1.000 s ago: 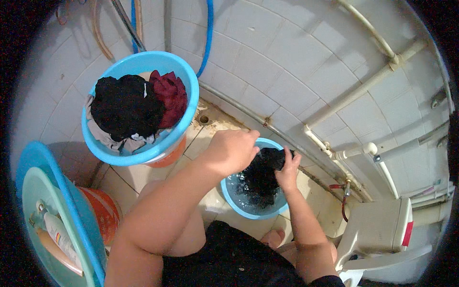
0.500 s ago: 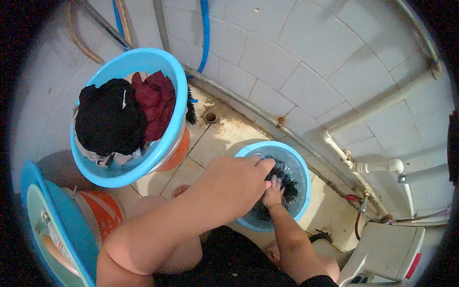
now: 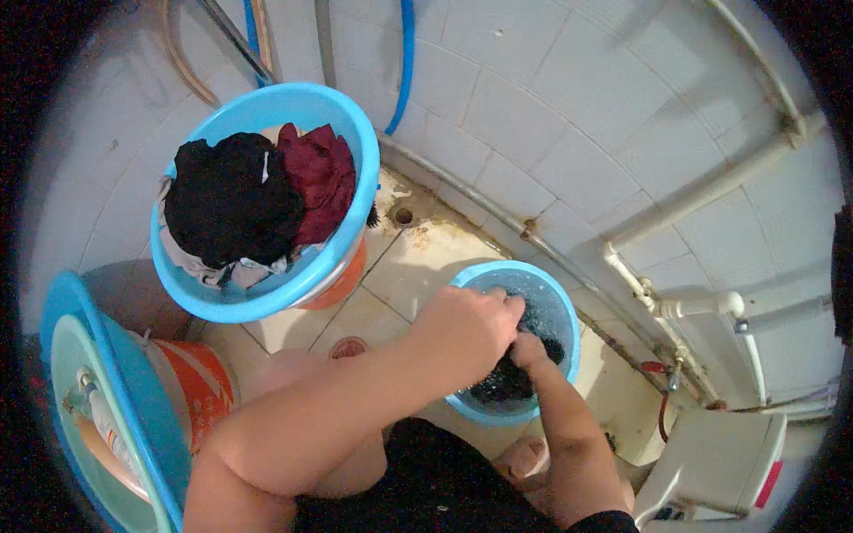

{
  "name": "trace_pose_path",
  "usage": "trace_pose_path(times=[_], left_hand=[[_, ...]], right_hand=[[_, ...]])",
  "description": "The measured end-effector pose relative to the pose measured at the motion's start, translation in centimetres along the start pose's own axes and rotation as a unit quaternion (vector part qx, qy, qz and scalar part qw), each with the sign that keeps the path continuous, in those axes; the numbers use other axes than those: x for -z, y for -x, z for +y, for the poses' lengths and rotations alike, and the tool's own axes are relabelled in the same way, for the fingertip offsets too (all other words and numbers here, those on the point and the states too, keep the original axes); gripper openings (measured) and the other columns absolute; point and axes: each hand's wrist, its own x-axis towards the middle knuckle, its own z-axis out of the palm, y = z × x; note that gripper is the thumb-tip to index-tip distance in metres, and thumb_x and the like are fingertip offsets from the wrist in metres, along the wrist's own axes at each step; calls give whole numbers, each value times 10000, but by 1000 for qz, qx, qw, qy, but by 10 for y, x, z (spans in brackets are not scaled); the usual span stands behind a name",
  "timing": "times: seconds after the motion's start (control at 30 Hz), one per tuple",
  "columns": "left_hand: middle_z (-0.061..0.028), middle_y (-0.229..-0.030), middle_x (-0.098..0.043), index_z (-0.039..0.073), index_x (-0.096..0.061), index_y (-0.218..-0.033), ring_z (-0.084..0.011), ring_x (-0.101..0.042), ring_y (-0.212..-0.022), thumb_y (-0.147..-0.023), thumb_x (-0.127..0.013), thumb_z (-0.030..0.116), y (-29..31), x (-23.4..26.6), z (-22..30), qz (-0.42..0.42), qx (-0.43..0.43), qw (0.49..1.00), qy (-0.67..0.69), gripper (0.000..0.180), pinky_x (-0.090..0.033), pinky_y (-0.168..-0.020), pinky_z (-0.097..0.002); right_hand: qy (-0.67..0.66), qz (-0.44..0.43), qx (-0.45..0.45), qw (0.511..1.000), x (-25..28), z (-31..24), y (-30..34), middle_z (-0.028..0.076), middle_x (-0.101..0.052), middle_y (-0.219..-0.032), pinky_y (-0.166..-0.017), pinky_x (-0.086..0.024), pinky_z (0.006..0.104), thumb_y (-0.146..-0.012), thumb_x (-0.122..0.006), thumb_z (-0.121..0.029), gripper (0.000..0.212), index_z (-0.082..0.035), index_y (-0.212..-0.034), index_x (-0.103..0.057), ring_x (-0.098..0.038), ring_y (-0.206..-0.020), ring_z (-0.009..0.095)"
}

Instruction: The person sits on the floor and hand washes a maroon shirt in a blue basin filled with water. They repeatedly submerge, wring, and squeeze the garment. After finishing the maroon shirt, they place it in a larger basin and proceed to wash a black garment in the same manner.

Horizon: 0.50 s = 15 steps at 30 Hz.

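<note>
A light-blue basin on the floor in front of me holds soapy water and a wet black cloth. My left hand reaches across the basin's near-left rim, its fingers curled down onto the cloth. Just to its right and a little nearer, my right hand is closed on the same cloth inside the basin. The two hands are close together. The fingertips of both are partly hidden.
At the far left, a large blue tub holds black and maroon clothes. More basins lean beside an orange-and-white bucket. Pipes run along the tiled wall; a drain hole opens ahead.
My right hand has gone from spread fingers on the cloth to a closed grip. My left hand's fingers have curled downward. The view has shifted slightly.
</note>
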Motion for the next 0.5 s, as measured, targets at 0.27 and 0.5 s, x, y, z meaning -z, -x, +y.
trace_pose_path(times=[0.27, 0.5], left_hand=[[-148, -853, -631, 64, -553, -999, -324, -619, -817, -844, -527, 267, -5, 7, 5, 73, -5, 997, 26, 257, -490, -704, -452], [-149, -886, -629, 68, -559, -1009, -323, -614, -850, -844, -537, 260, 5, 7, 4, 105, -8, 994, 11, 254, -486, -718, -455]], right_hand=[[-385, 217, -67, 894, 212, -31, 170, 108, -655, -969, -821, -454, 283, -637, -509, 95, 502, -78, -1095, -621, -606, -899, 195], [-497, 390, -45, 774, 294, -76, 270, 75, -610, -1057, -851, -442, 265, -537, -415, 191, 673, -55, -1137, -597, -574, -971, 186]])
